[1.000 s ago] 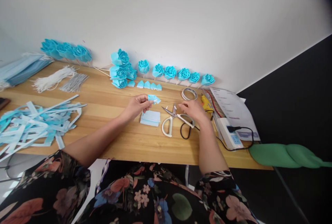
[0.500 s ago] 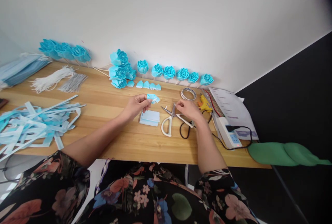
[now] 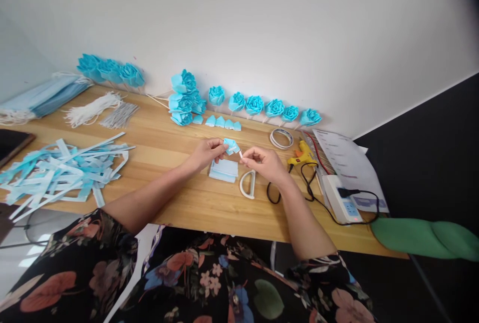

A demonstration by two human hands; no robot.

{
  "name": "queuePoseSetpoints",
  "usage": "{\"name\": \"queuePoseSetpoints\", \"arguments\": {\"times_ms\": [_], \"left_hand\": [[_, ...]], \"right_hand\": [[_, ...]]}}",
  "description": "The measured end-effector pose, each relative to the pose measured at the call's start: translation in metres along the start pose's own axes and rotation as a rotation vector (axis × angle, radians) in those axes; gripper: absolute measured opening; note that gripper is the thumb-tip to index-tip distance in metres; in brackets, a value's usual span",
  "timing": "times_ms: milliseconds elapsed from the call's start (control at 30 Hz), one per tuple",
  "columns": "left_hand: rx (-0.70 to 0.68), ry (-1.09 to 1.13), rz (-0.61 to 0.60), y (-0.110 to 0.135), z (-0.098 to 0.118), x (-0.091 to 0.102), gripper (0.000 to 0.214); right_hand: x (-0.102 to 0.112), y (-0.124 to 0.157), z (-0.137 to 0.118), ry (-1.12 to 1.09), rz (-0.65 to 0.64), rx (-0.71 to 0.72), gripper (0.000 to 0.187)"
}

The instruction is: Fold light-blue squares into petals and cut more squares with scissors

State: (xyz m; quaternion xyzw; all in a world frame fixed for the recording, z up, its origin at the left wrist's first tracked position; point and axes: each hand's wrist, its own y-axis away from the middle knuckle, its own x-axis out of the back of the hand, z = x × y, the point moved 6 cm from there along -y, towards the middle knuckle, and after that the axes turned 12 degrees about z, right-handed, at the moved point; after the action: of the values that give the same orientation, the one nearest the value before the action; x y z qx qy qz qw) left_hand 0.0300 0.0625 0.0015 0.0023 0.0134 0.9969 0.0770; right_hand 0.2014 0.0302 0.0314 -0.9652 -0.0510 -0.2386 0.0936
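My left hand (image 3: 210, 153) pinches a folded light-blue fabric petal (image 3: 230, 146) between thumb and fingers. Just to its right, my right hand (image 3: 265, 163) has its fingertips closed on a small white strip (image 3: 240, 154), whose upper end is at the petal's lower right corner. Whether the two touch, I cannot tell. Under the hands lies a stack of light-blue fabric pieces (image 3: 223, 170). A white scissors handle (image 3: 247, 184) shows beside the stack; my right hand covers most of the scissors. Behind my hands is a row of several folded petals (image 3: 220, 122).
Finished blue flowers (image 3: 254, 105) lean along the wall. At right are a tape roll (image 3: 281, 138), a yellow glue gun (image 3: 304, 154), a power strip (image 3: 342, 198) and cords. Fabric strips (image 3: 67, 173), white cords (image 3: 92, 109), grey wires (image 3: 119, 115) and masks (image 3: 47, 96) lie left.
My right hand has moved from over the scissors toward the petal and now holds the white strip. My left hand keeps the petal. The whole view has shifted slightly.
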Motion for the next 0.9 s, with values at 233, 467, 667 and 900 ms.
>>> {"name": "queuePoseSetpoints", "arguments": {"times_ms": [233, 467, 667, 900], "left_hand": [[0.028, 0.093, -0.032, 0.002, 0.0, -0.002, 0.036], [-0.004, 0.141, -0.127, 0.01, 0.01, -0.006, 0.033], [-0.115, -0.032, -0.141, 0.012, 0.017, -0.009, 0.036], [-0.093, -0.111, -0.193, 0.011, 0.011, -0.012, 0.031]], "right_hand": [[0.001, -0.001, 0.0, 0.047, -0.023, 0.016, 0.016], [0.0, -0.002, 0.001, 0.201, 0.015, 0.05, 0.016], [-0.007, -0.003, 0.003, 0.273, -0.02, 0.118, 0.014], [-0.008, -0.002, 0.002, 0.254, -0.042, 0.131, 0.006]]}}
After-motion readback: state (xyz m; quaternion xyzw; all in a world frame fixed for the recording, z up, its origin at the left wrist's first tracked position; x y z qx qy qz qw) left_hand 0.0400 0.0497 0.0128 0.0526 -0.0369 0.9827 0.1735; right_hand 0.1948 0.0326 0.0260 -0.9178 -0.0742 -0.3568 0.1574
